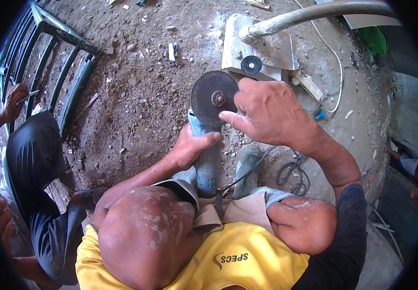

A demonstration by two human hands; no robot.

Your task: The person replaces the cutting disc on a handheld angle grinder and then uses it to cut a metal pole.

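"Progress on that angle grinder [208, 166]: how far has it got?"

"The cutting disc [201, 94] sits over the spindle at the head, with the metal fastener [218, 98] showing at its centre, so I'd judge the fitting mostly done. Whether the fastener is tight, I can't tell."

"Where is the tool, exactly?"

"Upright between the person's knees, head away from the body, disc face turned up toward the camera."

"And the fingers?"

"The left hand [192, 146] is wrapped round the body just below the head, thumb across the front. The right hand [269, 110] is at the disc's right side: fingers curled in, thumb stretched out to the rim. Whether thumb and forefinger pinch the disc or only rest there, I can't tell."

"Any cutting under way?"

"It seems not. There are no sparks, and no workpiece meets the disc. If a check of the fastener is left, nothing here settles it."

"What lies round about?"

"A small black disc [251, 65] with a pale centre, beyond the right hand by the white slab [235, 34], and a coiled dark cable [293, 176] to the right. The green metal frame [76, 96] stands well apart, at the left."
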